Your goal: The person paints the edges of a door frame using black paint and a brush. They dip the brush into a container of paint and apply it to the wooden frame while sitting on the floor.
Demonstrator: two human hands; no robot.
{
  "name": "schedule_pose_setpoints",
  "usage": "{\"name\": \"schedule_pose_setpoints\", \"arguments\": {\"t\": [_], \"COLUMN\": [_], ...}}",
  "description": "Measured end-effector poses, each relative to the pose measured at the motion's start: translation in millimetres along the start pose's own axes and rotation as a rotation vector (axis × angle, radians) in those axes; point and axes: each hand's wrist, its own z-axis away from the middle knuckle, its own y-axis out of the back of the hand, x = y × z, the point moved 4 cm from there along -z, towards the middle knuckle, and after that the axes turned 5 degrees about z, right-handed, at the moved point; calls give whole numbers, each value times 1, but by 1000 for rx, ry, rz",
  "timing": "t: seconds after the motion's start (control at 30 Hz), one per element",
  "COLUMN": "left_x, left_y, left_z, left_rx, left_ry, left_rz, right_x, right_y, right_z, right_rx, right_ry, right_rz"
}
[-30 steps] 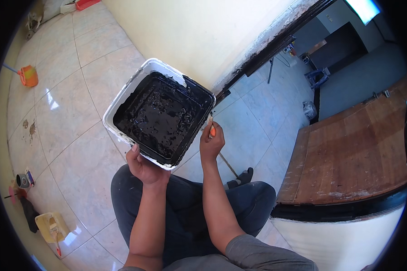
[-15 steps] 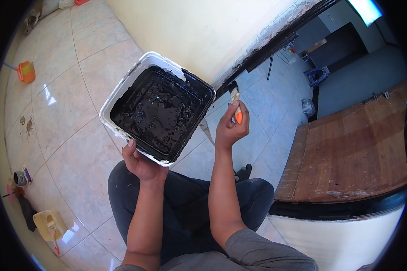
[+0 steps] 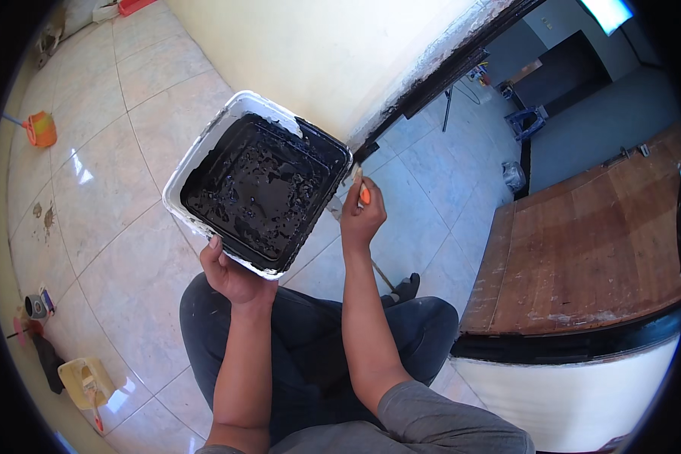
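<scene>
My left hand (image 3: 237,278) grips the near edge of a square white paint tub (image 3: 180,180), its thumb over the rim. Black paint (image 3: 268,189) coats the tub's floor and much of its inner walls, with lumpy flakes on the surface. Just right of the tub, my right hand (image 3: 364,216) is closed round a paintbrush (image 3: 365,195) with an orange-tipped handle. The brush points away from me, toward the foot of the black door frame (image 3: 401,113); its bristle end is partly hidden and too small to make out clearly.
An open brown wooden door (image 3: 583,250) stands at the right. On the tiled floor (image 3: 140,250) at left lie an orange container (image 3: 41,130), a grey cup (image 3: 35,306) and a yellowish tub (image 3: 72,384) holding another brush. A blue stool (image 3: 526,121) stands in the far room.
My right hand has moved left with the paintbrush, closer to the tub and the frame's foot. The tub has shifted very slightly left in view.
</scene>
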Motion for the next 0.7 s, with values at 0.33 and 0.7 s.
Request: {"name": "schedule_pose_setpoints", "arguments": {"t": [0.33, 0.7], "left_x": [0, -2], "left_y": [-4, 1], "left_z": [2, 0], "left_rx": [-65, 12], "left_ry": [10, 6], "left_rz": [61, 21], "right_x": [-28, 18], "right_y": [24, -10], "right_z": [-12, 47], "right_rx": [273, -36], "right_ry": [162, 3], "right_rz": [28, 58]}}
